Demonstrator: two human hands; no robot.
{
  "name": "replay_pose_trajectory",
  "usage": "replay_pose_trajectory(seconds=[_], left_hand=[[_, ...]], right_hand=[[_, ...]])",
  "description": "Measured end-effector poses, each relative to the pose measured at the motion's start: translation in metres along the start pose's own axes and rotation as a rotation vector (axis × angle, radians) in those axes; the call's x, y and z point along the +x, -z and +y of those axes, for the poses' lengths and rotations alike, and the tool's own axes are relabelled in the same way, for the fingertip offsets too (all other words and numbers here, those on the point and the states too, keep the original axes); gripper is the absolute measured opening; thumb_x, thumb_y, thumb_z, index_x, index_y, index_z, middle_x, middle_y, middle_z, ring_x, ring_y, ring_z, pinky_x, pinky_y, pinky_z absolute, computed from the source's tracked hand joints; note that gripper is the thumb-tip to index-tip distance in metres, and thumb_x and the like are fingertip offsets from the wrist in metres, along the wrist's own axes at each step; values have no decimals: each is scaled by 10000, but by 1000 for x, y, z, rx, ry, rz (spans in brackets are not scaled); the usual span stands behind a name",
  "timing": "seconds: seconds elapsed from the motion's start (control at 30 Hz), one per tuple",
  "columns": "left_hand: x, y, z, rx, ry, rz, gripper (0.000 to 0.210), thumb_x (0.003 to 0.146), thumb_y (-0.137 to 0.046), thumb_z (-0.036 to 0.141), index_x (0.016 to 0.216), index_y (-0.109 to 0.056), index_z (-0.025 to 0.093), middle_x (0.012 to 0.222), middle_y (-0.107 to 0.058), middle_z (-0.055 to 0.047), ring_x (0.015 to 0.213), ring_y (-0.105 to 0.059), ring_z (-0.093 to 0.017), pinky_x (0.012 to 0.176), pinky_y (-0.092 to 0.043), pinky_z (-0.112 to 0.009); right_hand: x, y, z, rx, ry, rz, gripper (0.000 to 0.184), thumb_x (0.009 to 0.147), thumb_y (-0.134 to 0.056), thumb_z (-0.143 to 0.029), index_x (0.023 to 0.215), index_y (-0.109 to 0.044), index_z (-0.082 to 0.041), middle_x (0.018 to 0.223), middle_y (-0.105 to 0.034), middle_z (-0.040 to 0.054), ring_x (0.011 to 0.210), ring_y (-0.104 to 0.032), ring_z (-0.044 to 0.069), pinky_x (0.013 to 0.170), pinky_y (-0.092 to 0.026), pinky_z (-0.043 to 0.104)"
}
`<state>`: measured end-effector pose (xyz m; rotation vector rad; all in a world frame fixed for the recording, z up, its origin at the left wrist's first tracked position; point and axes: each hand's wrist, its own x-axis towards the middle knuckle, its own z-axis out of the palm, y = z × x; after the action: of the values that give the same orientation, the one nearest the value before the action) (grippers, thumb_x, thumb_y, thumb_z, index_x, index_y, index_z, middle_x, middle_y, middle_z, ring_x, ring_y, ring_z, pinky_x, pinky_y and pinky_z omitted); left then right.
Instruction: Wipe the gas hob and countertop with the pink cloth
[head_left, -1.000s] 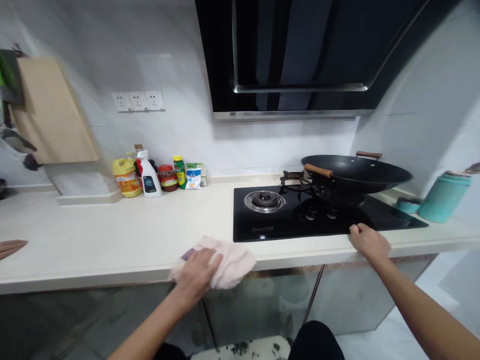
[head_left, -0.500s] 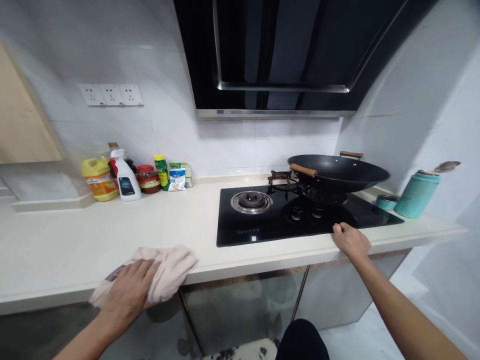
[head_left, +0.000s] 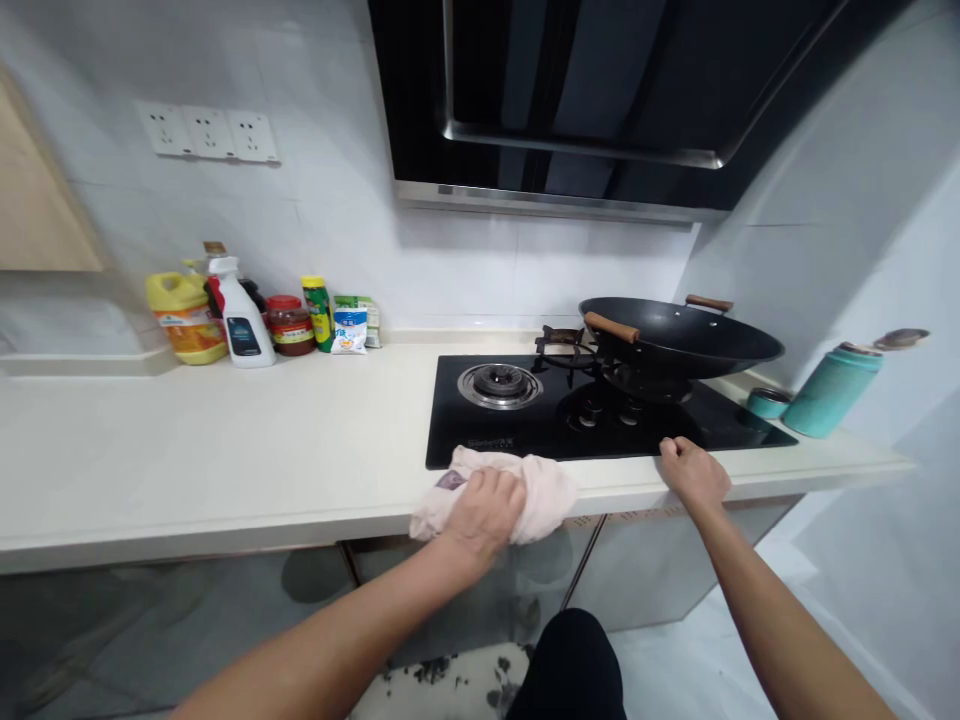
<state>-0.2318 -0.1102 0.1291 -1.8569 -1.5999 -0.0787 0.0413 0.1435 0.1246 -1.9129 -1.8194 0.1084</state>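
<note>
Under my left hand (head_left: 484, 512) is a pale pink cloth (head_left: 551, 497), bunched over the front edge of the counter (head_left: 315, 470). My fingers are curled into it, and it reaches the near edge of the black gas stove (head_left: 525, 435). My right hand (head_left: 694, 472) rests on the counter's edge by the stove's front right part, its fingers closed in a fist with nothing visible in them. A black wok (head_left: 675, 345) with wooden handles sits on the right burner, beyond my right hand.
A yellow jug (head_left: 186, 318), a white spray bottle (head_left: 241, 320), a red-lidded jar (head_left: 290, 326) and small packets (head_left: 350, 330) stand at the back left. On the right are a leaning teal bottle (head_left: 834, 392) and a small teal cup (head_left: 768, 403). The range hood (head_left: 555, 100) hangs overhead.
My left hand has moved right along the counter's edge with the cloth, from left of the stove to its front. My right hand stays in nearly the same place; the view has tilted slightly.
</note>
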Motion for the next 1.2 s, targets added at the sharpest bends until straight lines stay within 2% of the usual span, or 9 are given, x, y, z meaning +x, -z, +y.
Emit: replay_pose_trajectory(seconds=[0.17, 0.3, 0.43, 0.53, 0.7, 0.87, 0.97, 1.07, 1.2], left_hand=[[50, -5, 48, -37, -7, 26, 206, 976, -434, 139, 1100, -598, 119, 934, -589, -93, 869, -578, -246, 750, -447, -409], [79, -10, 79, -71, 0, 64, 208, 970, -442, 141, 1118, -586, 116, 922, -583, -89, 875, -580, -245, 741, -440, -401], [84, -11, 79, -147, -38, 46, 248, 923, -516, 153, 1157, -579, 98, 962, -594, -111, 902, -574, -255, 782, -455, -412], [66, -7, 55, -275, -140, 29, 438, 874, -632, 261, 1264, -541, 84, 1089, -614, -158, 1007, -575, -286, 881, -467, -440], [8, 12, -15, -578, -239, 105, 627, 888, -674, 375, 1432, -434, 177, 1400, -545, -166, 1304, -486, -272, 1051, -428, -424], [-45, 6, -105, -535, 21, 200, 322, 997, -490, 361, 1223, -641, 189, 1253, -665, -130, 1174, -598, -250, 1000, -460, -422], [-63, -13, -149, -426, 212, 178, 368, 976, -482, 432, 1144, -694, 182, 1164, -711, -122, 1126, -628, -276, 988, -459, -442], [-72, -28, -170, -382, 367, 42, 439, 954, -451, 493, 1130, -713, 187, 1166, -714, -115, 1110, -639, -288, 954, -483, -432], [-74, -33, -170, -352, 411, -111, 506, 930, -436, 544, 1151, -721, 189, 1198, -700, -124, 1131, -631, -305, 959, -494, -441]], right_hand=[[-17, 10, -1, 282, 14, -19, 381, 897, -405, -452, 800, -691, -218, 811, -692, 91, 795, -604, 248, 703, -388, 329], [-86, 15, -15, 767, 120, 252, 363, 884, -472, -516, 871, -654, -202, 902, -694, 67, 892, -611, 244, 788, -448, 335], [-151, -1, -36, 802, 591, 197, 403, 932, -497, -472, 1221, -583, -205, 1247, -619, 116, 1163, -568, 265, 991, -437, 427], [-165, -16, -41, 579, 820, 122, 484, 957, -484, -423, 1409, -446, -253, 1403, -525, 117, 1321, -473, 296, 1125, -303, 559], [-162, -28, -39, 348, 917, 124, 695, 840, -663, -402, 1466, -377, -305, 1463, -456, 113, 1381, -394, 361, 1148, -217, 630], [-176, -47, -76, 320, 795, 338, 879, 645, -823, -343, 1426, -429, -256, 1399, -477, 193, 1347, -336, 477, 1075, -153, 746], [-193, -58, -110, 239, 766, 297, 949, 537, -896, -365, 1384, -483, -252, 1372, -496, 215, 1334, -304, 518, 1033, -108, 795], [-211, -63, -135, 181, 864, 202, 1000, 534, -901, -377, 1423, -453, -273, 1390, -497, 190, 1344, -317, 489, 1053, -155, 763], [-218, -65, -142, 162, 1052, 269, 874, 673, -823, -354, 1448, -427, -281, 1387, -523, 146, 1321, -379, 423, 1056, -260, 669]])
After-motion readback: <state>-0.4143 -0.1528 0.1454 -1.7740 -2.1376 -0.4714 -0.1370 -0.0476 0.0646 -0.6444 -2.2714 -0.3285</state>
